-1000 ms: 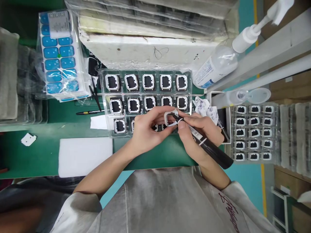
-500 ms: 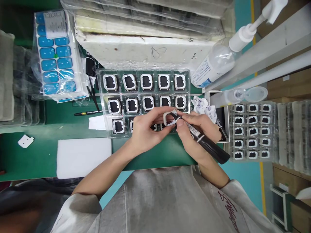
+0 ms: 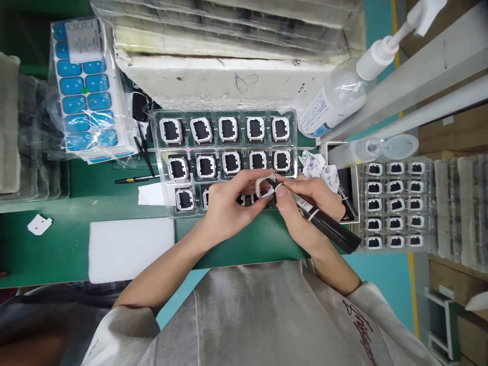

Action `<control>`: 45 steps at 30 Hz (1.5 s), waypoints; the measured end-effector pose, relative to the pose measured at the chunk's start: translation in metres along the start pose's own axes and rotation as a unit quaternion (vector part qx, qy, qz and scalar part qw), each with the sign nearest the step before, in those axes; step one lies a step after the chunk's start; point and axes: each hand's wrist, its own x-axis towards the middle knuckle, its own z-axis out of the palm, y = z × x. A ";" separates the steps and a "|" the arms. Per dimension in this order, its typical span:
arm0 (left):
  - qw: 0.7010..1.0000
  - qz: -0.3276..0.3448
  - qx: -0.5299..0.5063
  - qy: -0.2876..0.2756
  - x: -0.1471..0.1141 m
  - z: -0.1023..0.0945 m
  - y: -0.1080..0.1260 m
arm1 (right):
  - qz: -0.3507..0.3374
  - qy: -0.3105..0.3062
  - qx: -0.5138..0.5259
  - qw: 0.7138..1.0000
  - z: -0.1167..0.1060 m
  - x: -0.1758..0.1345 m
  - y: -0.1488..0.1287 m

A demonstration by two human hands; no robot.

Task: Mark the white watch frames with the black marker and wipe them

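Note:
Between the fingers of my left hand (image 3: 232, 206) is a small white square frame (image 3: 261, 187) with rounded corners, tilted on its side. My right hand (image 3: 305, 208) is closed round a black marker pen (image 3: 328, 226) with a white label. The pen's tip end is at the right inner side of the frame; whether it touches cannot be made out. Both hands are over the front edge of a clear plastic tray (image 3: 244, 147), whose compartments hold several similar white frames with black inside. My hands hide part of the tray's front row.
A clear pump bottle (image 3: 331, 101) stands behind right, with crumpled paper (image 3: 320, 168) in front. A second filled tray (image 3: 396, 206) lies at right. At left are a bagged pack of blue pieces (image 3: 82, 91), a pen (image 3: 137, 179) and a white foam sheet (image 3: 131, 249).
The view has shifted slightly. Both hands keep their grips on the frame and the marker, with the pen's tip end still at the frame.

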 end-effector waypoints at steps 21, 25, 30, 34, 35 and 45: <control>0.997 -0.060 -0.040 -0.014 0.002 0.001 0.001 | 0.016 -0.031 0.021 0.999 0.001 0.001 0.007; 0.999 -0.048 -0.004 -0.008 0.002 0.001 0.002 | -0.131 0.005 -0.055 0.990 0.009 0.000 0.008; 1.000 -0.030 -0.002 0.001 0.001 0.001 0.002 | -0.091 -0.007 -0.047 0.995 0.008 0.000 0.007; 0.999 -0.032 -0.016 -0.006 0.002 0.001 0.002 | -0.003 -0.014 -0.009 1.000 0.001 0.001 0.004; 0.999 -0.033 -0.016 -0.007 0.002 0.001 0.003 | -0.003 -0.013 -0.009 1.000 0.000 0.001 0.004; 0.999 -0.031 0.008 0.005 0.002 -0.001 0.002 | -0.095 -0.018 -0.039 0.995 0.007 0.000 0.004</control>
